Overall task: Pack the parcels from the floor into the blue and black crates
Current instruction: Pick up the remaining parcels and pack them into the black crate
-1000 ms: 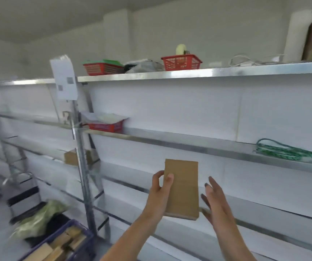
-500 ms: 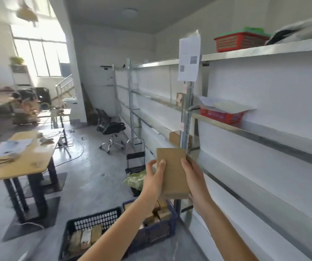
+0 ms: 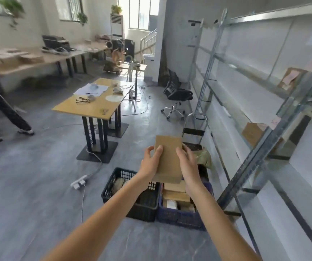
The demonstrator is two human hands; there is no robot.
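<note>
Hands grip flat cardboard parcel (image 3: 168,159).

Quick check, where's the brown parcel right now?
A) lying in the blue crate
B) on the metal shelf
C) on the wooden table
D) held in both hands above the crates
D: the left hand and right hand grip the parcel by its sides, above the black crate and blue crate.

A wooden counter (image 3: 87,107) stands mid-floor with papers (image 3: 91,89) on it. A black office chair (image 3: 177,95) sits near the metal shelving (image 3: 264,76). A power strip (image 3: 78,181) lies on the floor.
</note>
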